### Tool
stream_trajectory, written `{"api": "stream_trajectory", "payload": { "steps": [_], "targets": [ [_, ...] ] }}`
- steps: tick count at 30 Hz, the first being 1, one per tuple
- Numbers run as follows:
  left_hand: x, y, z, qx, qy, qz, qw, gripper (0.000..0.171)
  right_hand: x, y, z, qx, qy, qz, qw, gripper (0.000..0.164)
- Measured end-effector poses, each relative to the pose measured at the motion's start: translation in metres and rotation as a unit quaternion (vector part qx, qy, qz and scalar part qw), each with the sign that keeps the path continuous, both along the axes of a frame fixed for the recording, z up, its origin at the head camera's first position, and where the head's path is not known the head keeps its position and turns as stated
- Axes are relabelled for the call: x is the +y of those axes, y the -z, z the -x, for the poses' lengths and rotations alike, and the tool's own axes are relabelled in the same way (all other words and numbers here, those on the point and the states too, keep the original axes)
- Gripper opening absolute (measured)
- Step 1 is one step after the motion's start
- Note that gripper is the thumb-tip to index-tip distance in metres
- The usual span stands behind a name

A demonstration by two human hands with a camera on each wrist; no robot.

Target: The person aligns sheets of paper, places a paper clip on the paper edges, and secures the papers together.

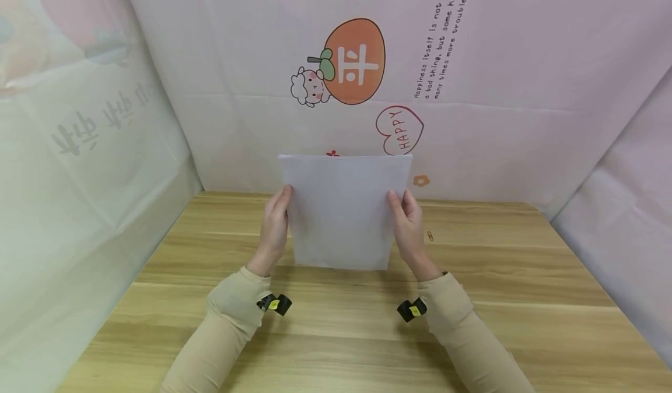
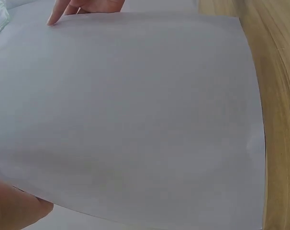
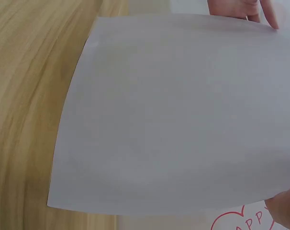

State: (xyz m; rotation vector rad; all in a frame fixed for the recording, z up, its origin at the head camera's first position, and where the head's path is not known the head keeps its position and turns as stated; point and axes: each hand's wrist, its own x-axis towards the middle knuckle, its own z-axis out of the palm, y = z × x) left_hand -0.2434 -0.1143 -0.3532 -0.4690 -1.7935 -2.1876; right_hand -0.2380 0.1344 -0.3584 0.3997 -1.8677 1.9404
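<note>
Blank white paper (image 1: 343, 212) is held up in front of me, tilted toward upright, its lower edge over the wooden table. My left hand (image 1: 275, 221) grips its left edge, thumb on the near face and fingers behind. On the opposite edge my right hand (image 1: 408, 224) pinches it the same way. In the left wrist view the paper (image 2: 135, 115) bows slightly between the hands. The right wrist view shows its blank face (image 3: 173, 115) too, with the left hand (image 3: 240, 8) at the far edge.
A small paper clip (image 1: 430, 236) lies on the wooden table (image 1: 336, 334) right of the paper. Behind the table hangs a white printed cloth (image 1: 247, 136), and more cloth (image 1: 79, 206) closes off the sides. Wrist cameras (image 1: 275, 304) sit on both sleeves.
</note>
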Motion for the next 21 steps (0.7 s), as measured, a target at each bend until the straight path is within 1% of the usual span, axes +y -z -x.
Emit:
{"api": "stream_trajectory", "payload": {
  "steps": [2,8,16,18,21],
  "targets": [
    [-0.001,-0.001,0.0,0.006,-0.005,0.001,1.0,0.038,0.002,0.0,0.001,0.003,-0.001,0.002,1.0,0.04],
    [-0.001,-0.006,0.001,0.004,-0.004,-0.003,1.0,0.033,0.003,-0.003,0.002,0.013,0.004,0.001,1.0,0.039],
    [-0.001,-0.013,0.003,-0.001,-0.015,-0.002,0.9999,0.036,0.002,-0.01,0.004,0.037,-0.001,0.004,0.999,0.036],
    [-0.001,-0.014,0.003,-0.003,-0.015,-0.002,0.9999,0.033,0.001,-0.012,0.004,0.04,0.001,0.003,0.999,0.035],
    [-0.002,-0.013,0.003,-0.001,-0.017,-0.001,0.9999,0.034,0.001,-0.014,0.004,0.039,0.003,0.001,0.999,0.035]
  ]
}}
